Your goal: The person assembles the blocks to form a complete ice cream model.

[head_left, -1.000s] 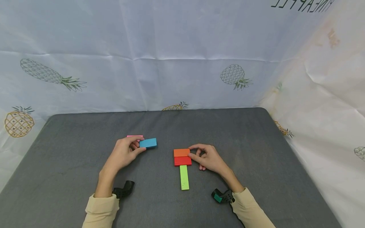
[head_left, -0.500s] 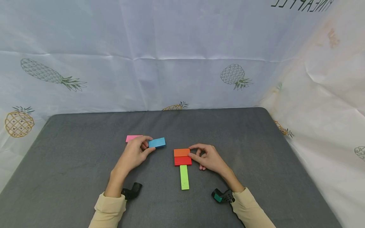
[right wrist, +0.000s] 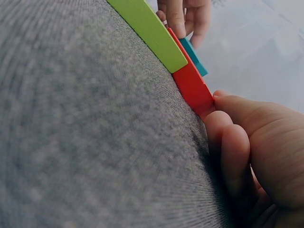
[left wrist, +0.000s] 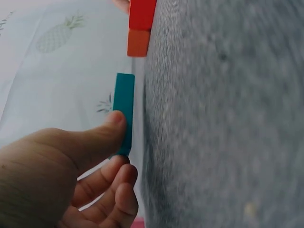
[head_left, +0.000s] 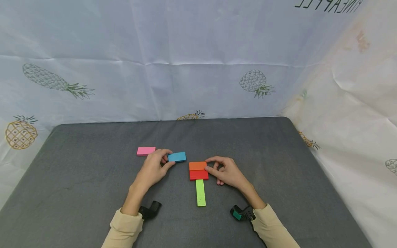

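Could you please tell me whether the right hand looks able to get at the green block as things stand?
Probably yes: the right hand is close by, and only table seems to lie between it and the green block. It would likely have to leave the orange block first.

All rectangular: blue block (head_left: pixel 177 157), pink block (head_left: pixel 145 151), orange block (head_left: pixel 197 166), red block (head_left: pixel 199 175), lime-green block (head_left: pixel 200 193); grey fabric surface (head_left: pixel 248 144); white cloth (head_left: pixel 198 31), green-and-yellow pineapple print (head_left: pixel 21 135).
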Available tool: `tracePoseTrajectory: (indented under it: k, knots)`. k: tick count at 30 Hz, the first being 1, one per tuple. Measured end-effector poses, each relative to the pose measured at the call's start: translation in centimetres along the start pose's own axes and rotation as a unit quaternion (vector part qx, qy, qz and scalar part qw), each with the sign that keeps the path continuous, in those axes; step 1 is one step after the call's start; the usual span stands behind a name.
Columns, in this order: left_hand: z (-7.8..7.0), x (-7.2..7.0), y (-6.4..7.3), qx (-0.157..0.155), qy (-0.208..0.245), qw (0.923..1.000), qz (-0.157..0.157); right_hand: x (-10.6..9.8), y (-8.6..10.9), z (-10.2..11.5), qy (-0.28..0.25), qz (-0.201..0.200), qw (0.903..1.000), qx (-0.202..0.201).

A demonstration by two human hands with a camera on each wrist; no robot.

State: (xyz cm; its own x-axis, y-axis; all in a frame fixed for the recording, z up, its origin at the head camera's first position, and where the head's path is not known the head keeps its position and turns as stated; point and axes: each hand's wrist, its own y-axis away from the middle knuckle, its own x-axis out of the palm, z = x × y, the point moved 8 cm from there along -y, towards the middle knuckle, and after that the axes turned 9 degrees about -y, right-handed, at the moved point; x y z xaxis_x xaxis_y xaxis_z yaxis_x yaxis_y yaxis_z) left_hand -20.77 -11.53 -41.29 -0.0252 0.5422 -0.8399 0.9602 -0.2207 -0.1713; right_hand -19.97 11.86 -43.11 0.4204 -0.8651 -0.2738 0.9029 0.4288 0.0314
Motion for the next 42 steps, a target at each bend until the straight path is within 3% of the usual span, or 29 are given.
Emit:
tracePoseTrajectory:
  k: [12,33,42]
  knots:
    - [0.2,1.1,-0.1,0.001,0.010,0.9999,0.004,0.1,-0.1,0.0,0.001,0.004,1.0000,0.006]
    - [0.4,1.7,-0.3,0.009,0.040,0.9991,0.011,0.2,-0.1,-0.3,0.004,0.007,0.9999,0.006]
    - [0.4,2.0,-0.4,0.009,0.038,0.9991,0.016,-0.1,-0.8,-3.1,0.012,0.004,0.9998,0.015]
